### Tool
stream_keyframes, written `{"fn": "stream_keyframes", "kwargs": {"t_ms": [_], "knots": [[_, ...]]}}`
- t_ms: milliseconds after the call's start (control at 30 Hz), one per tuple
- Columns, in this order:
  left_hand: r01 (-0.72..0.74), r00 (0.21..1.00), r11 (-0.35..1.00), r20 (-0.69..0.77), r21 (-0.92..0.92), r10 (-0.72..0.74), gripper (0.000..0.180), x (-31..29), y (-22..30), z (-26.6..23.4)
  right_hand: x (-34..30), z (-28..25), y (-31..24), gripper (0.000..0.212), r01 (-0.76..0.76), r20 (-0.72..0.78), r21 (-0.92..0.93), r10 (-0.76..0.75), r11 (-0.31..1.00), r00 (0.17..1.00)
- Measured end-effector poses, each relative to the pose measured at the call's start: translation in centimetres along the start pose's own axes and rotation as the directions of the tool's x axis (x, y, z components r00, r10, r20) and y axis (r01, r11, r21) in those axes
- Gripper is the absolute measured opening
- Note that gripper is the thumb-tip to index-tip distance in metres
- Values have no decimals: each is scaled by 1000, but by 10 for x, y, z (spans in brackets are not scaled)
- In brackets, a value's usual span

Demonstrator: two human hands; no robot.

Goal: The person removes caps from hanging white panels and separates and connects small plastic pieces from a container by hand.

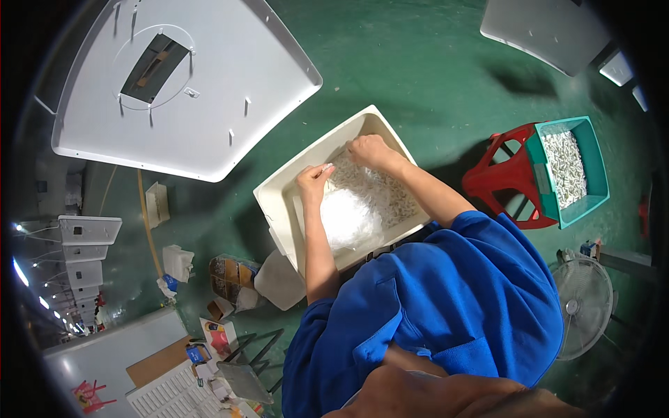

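Note:
Both my hands are over a cream plastic bin (284,175) in front of me. My left hand (313,182) is raised near the bin's left side, thumb and fingers pinched on a small white piece (327,167). At the far end, my right hand (371,151) dips inside the rim with its fingers curled together; what they hold is hidden. Many small pale pieces (400,202) cover the bin's right part. A clear plastic bag (348,217) lies at its near left, bright with glare.
To the right, a teal bin (601,189) of similar pale pieces rests on a red stool (498,177). A fan (573,306) stands behind it. A large white panel (209,132) fills the upper left. At lower left is a cluttered grey table (111,355), with boxes (232,273) nearby.

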State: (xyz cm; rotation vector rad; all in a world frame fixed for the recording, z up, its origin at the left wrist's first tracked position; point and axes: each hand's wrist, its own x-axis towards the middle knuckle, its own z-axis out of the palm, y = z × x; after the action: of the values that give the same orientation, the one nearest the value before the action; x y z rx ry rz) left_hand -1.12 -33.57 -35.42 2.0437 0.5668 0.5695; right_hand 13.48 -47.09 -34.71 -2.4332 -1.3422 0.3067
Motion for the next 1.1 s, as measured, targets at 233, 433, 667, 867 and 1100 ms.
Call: {"fn": "stream_keyframes", "kwargs": {"t_ms": [233,433,667,867,1100], "knots": [[58,998,998,30,-35,-57,17,-1,-15,8,-11,21,-17,14,380,95,-162,-368,911,925],[55,998,997,37,-54,-53,18,-4,-18,5,-7,12,-13,9,328,47,-217,-326,920,944],[153,984,952,126,-264,-123,15,-4,-6,-1,-6,-33,-13,11,22,184,476,-124,879,975],[153,980,932,172,-328,-101,15,-7,0,6,-8,-44,-19,11,-2,211,500,-120,866,970],[142,984,932,152,-334,-95,15,-8,3,9,-7,-43,-18,15,-44,232,564,-107,825,967]]}}
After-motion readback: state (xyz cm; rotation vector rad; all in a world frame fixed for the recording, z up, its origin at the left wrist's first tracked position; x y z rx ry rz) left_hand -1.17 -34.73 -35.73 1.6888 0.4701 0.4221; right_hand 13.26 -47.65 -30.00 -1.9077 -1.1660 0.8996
